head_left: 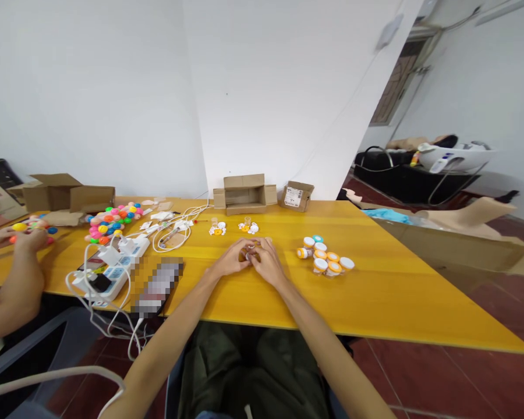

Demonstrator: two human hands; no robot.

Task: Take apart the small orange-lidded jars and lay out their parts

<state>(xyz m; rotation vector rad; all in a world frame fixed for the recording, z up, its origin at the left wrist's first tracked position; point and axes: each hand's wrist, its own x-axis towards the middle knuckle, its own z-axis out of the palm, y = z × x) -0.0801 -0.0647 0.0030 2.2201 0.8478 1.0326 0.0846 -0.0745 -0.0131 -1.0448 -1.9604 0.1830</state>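
Note:
Both of my hands meet over the middle of the yellow table (367, 297). My left hand (234, 258) has its fingers curled round a small object, mostly hidden, with a whitish part showing. Against the same object press the fingers of my right hand (266, 260). Beyond my hands lie two groups of small white and orange parts, one at the left (218, 229) and one at the right (248, 227). To the right stands a cluster of small clear jars (333, 267) with white, orange and teal lids; one lies on its side.
Left of my arms are a phone (157, 288), a power strip (124, 265) and tangled white cables (168, 235). Colourful balls (113, 223) lie farther left, near another person's hands (30, 237). Cardboard boxes (245, 195) stand at the back edge.

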